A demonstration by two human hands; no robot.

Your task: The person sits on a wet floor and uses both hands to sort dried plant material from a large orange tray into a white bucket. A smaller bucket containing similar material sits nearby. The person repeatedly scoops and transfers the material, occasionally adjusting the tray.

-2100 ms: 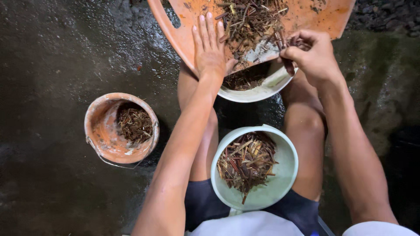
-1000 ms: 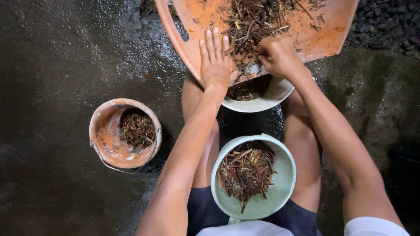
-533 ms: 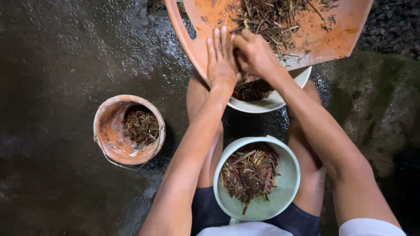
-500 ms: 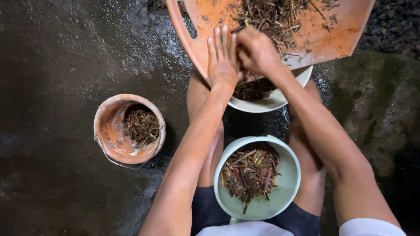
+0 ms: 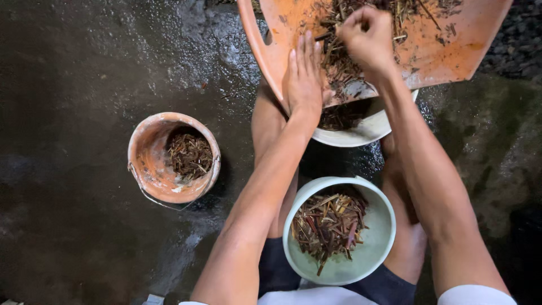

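A big orange tray (image 5: 446, 48) leans tilted at the top, strewn with brown plant sticks and scraps (image 5: 344, 62). My left hand (image 5: 304, 79) lies flat, fingers together, against the tray's lower left part. Higher on the tray, my right hand (image 5: 367, 36) is curled in the pile of sticks, fingers pinched on some scraps. Under the tray's lower edge sits a white bowl (image 5: 361, 133) with dark scraps in it. Between my thighs stands a pale green bowl (image 5: 378, 237) holding cut reddish-brown sticks.
An orange bucket (image 5: 149, 164) with dark scraps in it stands on the wet dark ground (image 5: 84, 85) to the left. My bare legs lie on both sides of the pale green bowl. Dark gravel shows at the top right.
My right hand has moved from the tray's lower right edge up and left into the pile of sticks. My left hand has stayed flat against the tray.
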